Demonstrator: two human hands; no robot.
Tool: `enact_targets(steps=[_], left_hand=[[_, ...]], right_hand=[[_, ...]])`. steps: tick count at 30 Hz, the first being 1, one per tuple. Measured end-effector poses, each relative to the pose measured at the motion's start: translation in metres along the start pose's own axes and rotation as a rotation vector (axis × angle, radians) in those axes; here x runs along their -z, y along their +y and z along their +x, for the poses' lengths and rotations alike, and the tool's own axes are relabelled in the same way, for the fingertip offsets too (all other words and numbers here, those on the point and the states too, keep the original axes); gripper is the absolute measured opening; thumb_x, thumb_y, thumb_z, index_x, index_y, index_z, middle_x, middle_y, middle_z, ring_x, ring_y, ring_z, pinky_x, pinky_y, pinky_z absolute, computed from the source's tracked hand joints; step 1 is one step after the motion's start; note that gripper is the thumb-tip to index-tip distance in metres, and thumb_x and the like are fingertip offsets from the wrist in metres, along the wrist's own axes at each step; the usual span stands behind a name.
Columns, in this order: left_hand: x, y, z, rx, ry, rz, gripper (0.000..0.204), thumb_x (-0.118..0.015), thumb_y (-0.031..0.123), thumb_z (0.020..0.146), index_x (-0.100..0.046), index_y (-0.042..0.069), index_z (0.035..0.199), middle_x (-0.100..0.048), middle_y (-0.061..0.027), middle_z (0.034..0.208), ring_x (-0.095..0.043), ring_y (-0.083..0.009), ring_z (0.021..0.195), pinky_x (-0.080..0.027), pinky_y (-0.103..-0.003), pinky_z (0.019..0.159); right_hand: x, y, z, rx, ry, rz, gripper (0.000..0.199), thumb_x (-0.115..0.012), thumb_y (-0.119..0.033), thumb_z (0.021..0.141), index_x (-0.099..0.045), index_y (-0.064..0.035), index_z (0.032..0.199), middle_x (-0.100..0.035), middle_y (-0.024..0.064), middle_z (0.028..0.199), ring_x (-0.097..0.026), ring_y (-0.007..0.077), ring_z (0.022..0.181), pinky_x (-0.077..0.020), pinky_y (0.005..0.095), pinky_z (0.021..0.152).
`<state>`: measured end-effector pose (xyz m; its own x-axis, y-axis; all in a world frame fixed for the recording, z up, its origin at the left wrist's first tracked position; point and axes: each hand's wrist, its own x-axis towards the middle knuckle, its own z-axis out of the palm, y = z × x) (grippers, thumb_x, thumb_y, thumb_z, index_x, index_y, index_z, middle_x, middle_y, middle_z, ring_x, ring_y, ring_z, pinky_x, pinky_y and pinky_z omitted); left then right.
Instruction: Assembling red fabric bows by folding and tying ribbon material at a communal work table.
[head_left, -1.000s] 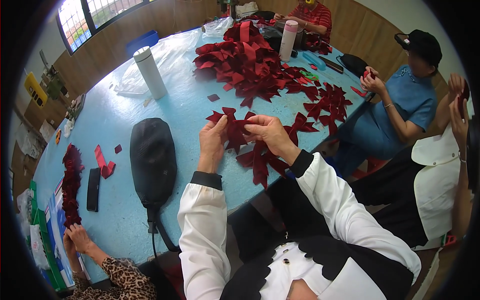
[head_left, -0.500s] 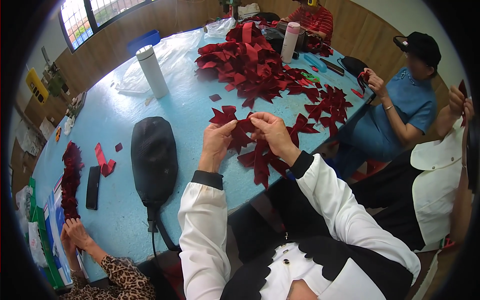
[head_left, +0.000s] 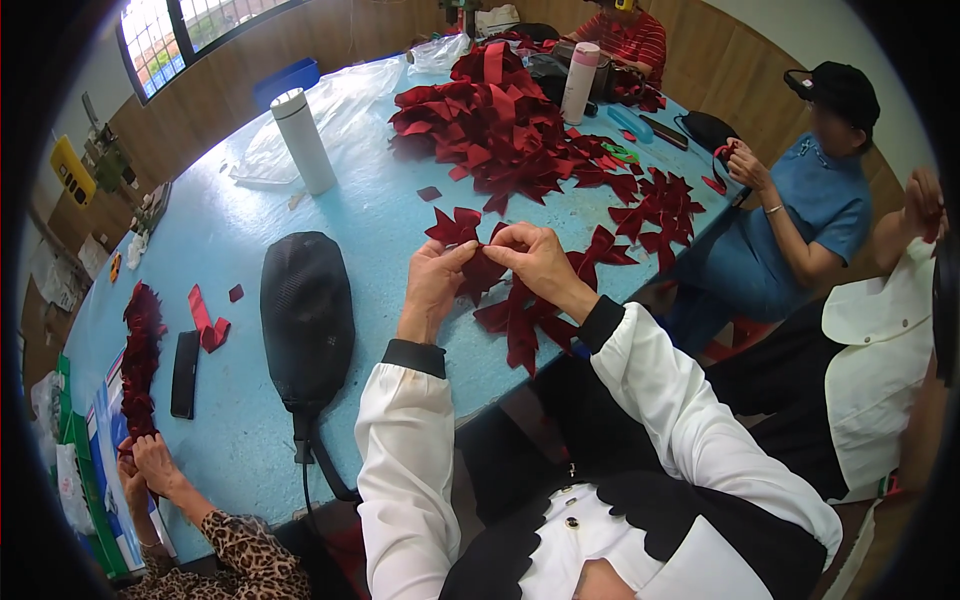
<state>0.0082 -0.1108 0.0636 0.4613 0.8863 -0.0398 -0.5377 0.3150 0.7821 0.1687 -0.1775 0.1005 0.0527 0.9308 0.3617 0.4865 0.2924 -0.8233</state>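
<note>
Both hands have risen a little off the tabletop and drawn closer since the earlier pictures, lifting the dark red notched ribbon piece (head_left: 482, 268) with them. Left hand (head_left: 435, 280) pinches its left side between thumb and fingers; right hand (head_left: 535, 258) is curled over the top, fingertips pressing a fold at the middle. The piece hangs just above the light blue round table (head_left: 330, 215), near its front edge.

Judging from this grip, the fold could spring open if either pinch slackens, since the ribbon looks stiff and slick. Loose dark red ribbon bows (head_left: 520, 325) lie under the wrists and partly overhang the edge; a sweep of the white cuff could push them off onto the lap.

Room is tight: a black mesh cap (head_left: 306, 310) lies just left, a big heap of red ribbon pieces (head_left: 490, 120) sits beyond, and a seated person in a blue shirt (head_left: 815, 215) works close on the right. Bare tabletop opens between cap and heap.
</note>
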Motion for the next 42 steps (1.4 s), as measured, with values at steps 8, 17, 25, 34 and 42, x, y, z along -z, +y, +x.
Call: enact_targets(steps=[8, 17, 25, 34, 42], left_hand=[[-0.004, 0.003, -0.005, 0.024, -0.135, 0.092, 0.03, -0.063, -0.005, 0.078, -0.054, -0.002, 0.106, -0.063, -0.0109, 0.098, -0.063, -0.0203, 0.087, -0.052, -0.034, 0.078], [-0.004, 0.006, -0.006, 0.075, -0.206, 0.118, 0.031, -0.062, -0.007, 0.077, -0.054, -0.003, 0.107, -0.063, -0.0117, 0.101, -0.063, -0.0201, 0.088, -0.052, -0.036, 0.08], [-0.002, 0.006, -0.006, 0.081, -0.175, 0.08, 0.027, -0.062, -0.004, 0.078, -0.056, -0.003, 0.104, -0.064, -0.0124, 0.098, -0.064, -0.0206, 0.087, -0.052, -0.037, 0.078], [0.002, 0.006, -0.005, 0.098, -0.192, 0.099, 0.027, -0.063, -0.002, 0.078, -0.056, -0.003, 0.104, -0.064, -0.012, 0.099, -0.063, -0.0209, 0.087, -0.052, -0.037, 0.079], [-0.006, 0.009, -0.01, 0.09, -0.212, 0.114, 0.042, -0.064, -0.011, 0.072, -0.052, 0.0, 0.111, -0.063, -0.0111, 0.101, -0.062, -0.0209, 0.088, -0.051, -0.034, 0.078]], right_hand=[[-0.001, 0.015, 0.001, -0.207, 0.006, 0.428, 0.01, -0.065, -0.01, 0.083, -0.066, -0.0011, 0.086, -0.063, -0.0014, 0.078, -0.055, 0.0044, 0.07, -0.0442, 0.0185, 0.063], [0.002, 0.022, 0.003, -0.22, -0.047, 0.376, 0.012, -0.062, -0.013, 0.086, -0.064, -0.0018, 0.085, -0.06, -0.0035, 0.074, -0.052, 0.003, 0.066, -0.0422, 0.0181, 0.059], [0.003, 0.021, 0.001, -0.317, -0.028, 0.55, 0.016, -0.061, -0.019, 0.088, -0.062, -0.0026, 0.088, -0.058, -0.0047, 0.073, -0.049, 0.002, 0.065, -0.0399, 0.0171, 0.058], [0.007, 0.001, -0.001, -0.075, -0.107, 0.233, 0.014, -0.064, -0.015, 0.084, -0.064, -0.0018, 0.08, -0.059, -0.0032, 0.072, -0.05, 0.0028, 0.065, -0.0413, 0.0181, 0.059], [0.007, 0.014, 0.0, -0.355, -0.102, 0.571, 0.008, -0.064, -0.009, 0.082, -0.064, -0.0017, 0.081, -0.062, 0.0003, 0.077, -0.056, 0.0066, 0.07, -0.0447, 0.0204, 0.064]])
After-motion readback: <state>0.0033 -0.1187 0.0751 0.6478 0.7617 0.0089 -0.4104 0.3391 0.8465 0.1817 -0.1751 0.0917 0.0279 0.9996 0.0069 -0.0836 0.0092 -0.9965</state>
